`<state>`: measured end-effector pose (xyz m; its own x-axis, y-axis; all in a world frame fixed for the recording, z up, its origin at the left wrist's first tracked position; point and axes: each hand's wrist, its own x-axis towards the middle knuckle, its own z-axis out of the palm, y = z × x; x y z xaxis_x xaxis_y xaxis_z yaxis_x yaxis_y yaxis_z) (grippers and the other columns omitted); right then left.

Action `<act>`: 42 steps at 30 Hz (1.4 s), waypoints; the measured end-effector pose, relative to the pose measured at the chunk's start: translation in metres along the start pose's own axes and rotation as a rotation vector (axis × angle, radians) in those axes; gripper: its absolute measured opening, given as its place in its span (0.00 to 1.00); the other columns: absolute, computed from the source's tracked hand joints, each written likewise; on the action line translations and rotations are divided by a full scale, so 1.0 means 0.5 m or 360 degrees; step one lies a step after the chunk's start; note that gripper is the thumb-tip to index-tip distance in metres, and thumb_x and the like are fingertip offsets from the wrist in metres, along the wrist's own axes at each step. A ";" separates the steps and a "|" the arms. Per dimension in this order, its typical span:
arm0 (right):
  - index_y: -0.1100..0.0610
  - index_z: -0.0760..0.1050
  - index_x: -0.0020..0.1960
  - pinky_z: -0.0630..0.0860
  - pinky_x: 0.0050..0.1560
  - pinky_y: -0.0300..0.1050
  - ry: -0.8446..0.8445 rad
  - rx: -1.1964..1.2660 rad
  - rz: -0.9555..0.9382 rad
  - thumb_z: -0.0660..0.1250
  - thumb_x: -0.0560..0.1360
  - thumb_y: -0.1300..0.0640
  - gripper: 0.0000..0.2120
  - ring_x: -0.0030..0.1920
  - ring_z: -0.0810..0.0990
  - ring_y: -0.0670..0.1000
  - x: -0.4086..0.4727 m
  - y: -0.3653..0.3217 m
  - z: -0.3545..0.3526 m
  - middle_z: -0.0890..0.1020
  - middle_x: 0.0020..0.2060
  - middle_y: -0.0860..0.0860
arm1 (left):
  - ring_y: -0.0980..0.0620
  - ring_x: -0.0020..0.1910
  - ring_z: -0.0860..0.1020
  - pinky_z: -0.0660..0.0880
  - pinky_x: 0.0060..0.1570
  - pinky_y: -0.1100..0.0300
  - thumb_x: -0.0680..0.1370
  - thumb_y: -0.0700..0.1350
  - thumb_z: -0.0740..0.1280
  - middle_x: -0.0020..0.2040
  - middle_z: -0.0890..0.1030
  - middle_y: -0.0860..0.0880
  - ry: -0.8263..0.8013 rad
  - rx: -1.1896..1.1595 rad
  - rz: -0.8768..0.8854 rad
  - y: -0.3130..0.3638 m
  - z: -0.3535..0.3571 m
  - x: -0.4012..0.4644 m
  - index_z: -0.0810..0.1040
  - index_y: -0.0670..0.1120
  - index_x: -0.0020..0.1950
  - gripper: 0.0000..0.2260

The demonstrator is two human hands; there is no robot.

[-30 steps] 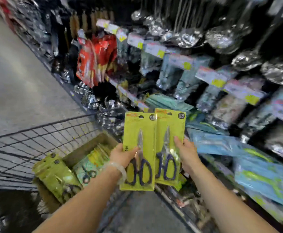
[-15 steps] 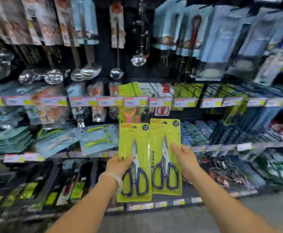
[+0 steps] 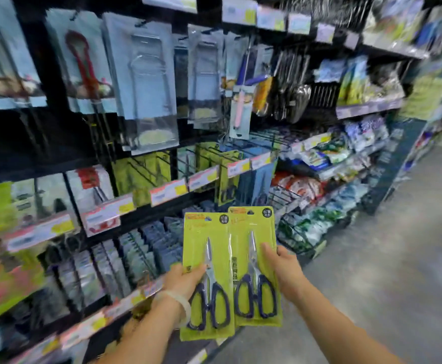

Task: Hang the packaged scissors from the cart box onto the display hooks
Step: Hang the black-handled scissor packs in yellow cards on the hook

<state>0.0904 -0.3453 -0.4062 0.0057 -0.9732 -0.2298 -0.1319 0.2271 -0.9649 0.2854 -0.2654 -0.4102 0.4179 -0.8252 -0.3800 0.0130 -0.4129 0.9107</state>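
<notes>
Behind both held scissors packs (image 3: 206, 274), price-tagged hooks (image 3: 146, 177) hold packaged utensils (image 3: 149, 85).

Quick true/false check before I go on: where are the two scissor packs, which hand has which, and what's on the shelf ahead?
1. The left hand holds a green scissor pack. True.
2. The right hand is empty. False: it holds the second pack.
3. Both packs already hang on hooks. False: both are in the hands, in front of the shelf.
4. The scissors' handles are dark blue. True.
5. Similar green packs hang on the shelf above. True.
</notes>
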 end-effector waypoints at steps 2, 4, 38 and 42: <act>0.59 0.74 0.43 0.71 0.41 0.46 0.0028 -0.0043 0.0000 0.64 0.76 0.52 0.11 0.38 0.74 0.53 0.071 -0.021 -0.018 0.77 0.35 0.54 | 0.43 0.55 0.78 0.73 0.60 0.50 0.61 0.65 0.72 0.58 0.80 0.43 -0.0009 0.0008 -0.0014 -0.002 0.047 0.092 0.76 0.40 0.60 0.37; 0.60 0.75 0.44 0.73 0.42 0.49 0.0035 -0.0099 0.0023 0.64 0.76 0.49 0.13 0.38 0.75 0.54 0.141 -0.037 -0.031 0.78 0.36 0.55 | 0.42 0.58 0.78 0.74 0.61 0.45 0.55 0.69 0.71 0.59 0.80 0.44 -0.0013 0.0011 -0.0012 0.007 0.080 0.166 0.75 0.43 0.62 0.43; 0.65 0.69 0.47 0.64 0.39 0.44 -0.0659 -0.0380 -0.0056 0.59 0.79 0.49 0.17 0.40 0.68 0.51 0.678 -0.128 -0.035 0.68 0.40 0.55 | 0.44 0.69 0.67 0.60 0.71 0.50 0.75 0.46 0.70 0.68 0.69 0.47 0.0598 -0.0354 -0.0227 0.204 0.302 0.368 0.67 0.39 0.69 0.26; 0.64 0.71 0.48 0.67 0.48 0.46 -0.0752 -0.0384 -0.0084 0.58 0.80 0.52 0.14 0.44 0.73 0.53 0.697 -0.110 -0.043 0.73 0.40 0.56 | 0.52 0.50 0.67 0.66 0.63 0.52 0.76 0.42 0.68 0.52 0.69 0.50 0.0592 -0.0370 -0.0198 0.216 0.321 0.348 0.71 0.46 0.41 0.07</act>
<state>0.0781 -0.6977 -0.4303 0.4570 -0.8482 -0.2678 -0.3432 0.1097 -0.9328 0.2138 -0.5156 -0.4038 0.6976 -0.5625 -0.4439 0.2699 -0.3676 0.8900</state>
